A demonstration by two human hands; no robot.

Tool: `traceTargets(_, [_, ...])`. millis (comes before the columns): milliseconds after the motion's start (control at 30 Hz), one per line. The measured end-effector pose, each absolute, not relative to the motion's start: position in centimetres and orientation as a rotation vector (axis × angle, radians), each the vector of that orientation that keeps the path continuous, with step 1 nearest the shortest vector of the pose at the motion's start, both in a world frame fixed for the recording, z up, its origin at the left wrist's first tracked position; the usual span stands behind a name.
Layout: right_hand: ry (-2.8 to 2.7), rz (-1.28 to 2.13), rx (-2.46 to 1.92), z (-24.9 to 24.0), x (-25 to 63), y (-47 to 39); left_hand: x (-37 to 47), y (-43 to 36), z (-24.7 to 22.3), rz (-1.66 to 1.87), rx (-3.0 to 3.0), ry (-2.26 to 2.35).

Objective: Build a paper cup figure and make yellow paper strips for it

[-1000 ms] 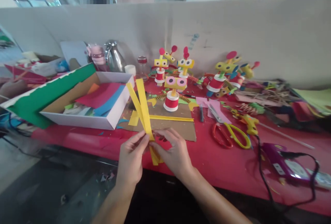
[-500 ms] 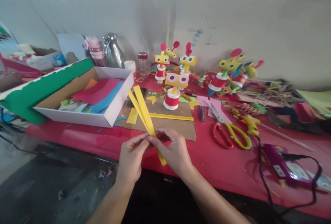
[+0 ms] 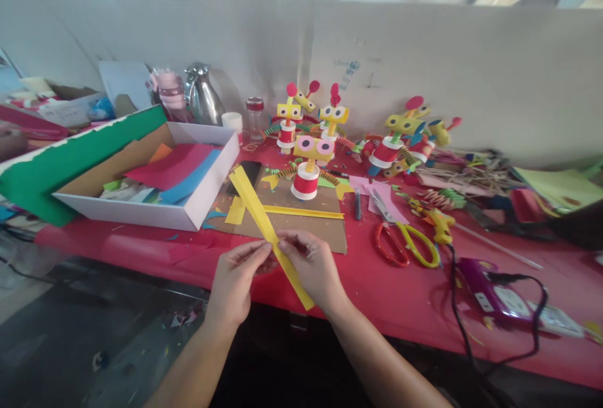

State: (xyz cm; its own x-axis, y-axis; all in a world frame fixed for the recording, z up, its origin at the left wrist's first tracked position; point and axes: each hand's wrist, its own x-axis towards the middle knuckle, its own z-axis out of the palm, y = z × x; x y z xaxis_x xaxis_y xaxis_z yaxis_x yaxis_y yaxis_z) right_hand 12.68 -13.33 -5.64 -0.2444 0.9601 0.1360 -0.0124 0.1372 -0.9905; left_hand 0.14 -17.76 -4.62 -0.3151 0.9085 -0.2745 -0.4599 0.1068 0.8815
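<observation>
From the head camera, the only view here, both hands meet at the near edge of the red table (image 3: 400, 295). The left hand (image 3: 234, 282) and the right hand (image 3: 313, 268) each pinch the same yellow paper strips (image 3: 264, 223) between thumb and fingertips, closed tight on the paper, the two pinches almost touching each other at the middle of the strips. Above the grip the strips slant up and away to the left, lying close together (they look like two, one over the other); below the grip one end runs down to the right, past the right hand's palm.

Just beyond the grip lies a brown cardboard sheet (image 3: 301, 226) with another thin yellow strip (image 3: 301, 213) flat across it. At its far edge stands a paper figure (image 3: 305, 166) with a red spool body and pink eyes, and more such figures cluster farther back. Up and left of the grip sits a white box (image 3: 188, 207) of coloured paper with a green lid (image 3: 70, 163) propped beside it. To the right of the grip, well apart, lie scissors (image 3: 405, 241) with red and yellow handles, a yellow glue gun (image 3: 438, 223), and farther right a purple device (image 3: 485, 282) with a black cord
</observation>
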Motion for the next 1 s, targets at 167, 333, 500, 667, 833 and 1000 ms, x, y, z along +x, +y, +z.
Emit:
traceTargets(167, [-1.223, 1.643, -0.875, -5.7, 12.8, -12.7, -0.1, -17.4, -4.4, 1.477, 0.526, 1.201])
traceTargets(333, [-1.405, 1.478, -0.956, -5.9, 12.9, -12.6, -0.2, -17.1, -4.8, 1.477, 0.591, 1.289])
traceTargets(500, [-1.635, 1.396, -0.987, -5.4, 13.4, -12.8, -0.3, -17.1, -5.2, 1.507, 0.721, 1.305])
traceTargets(667, [-1.564, 1.435, -0.996, -5.2, 13.6, -12.3, -0.8, -17.2, -4.8, 1.462, 0.686, 1.333])
traceTargets(833, [-1.445, 1.548, -0.96, -5.3, 13.2, -12.5, -0.8, -17.1, -5.0, 1.404, 0.69, 1.252])
traceTargets(1000, [-1.428, 1.556, -0.953, -5.4, 13.2, -12.6, -0.6, -17.0, -5.5, 1.405, 0.786, 1.279])
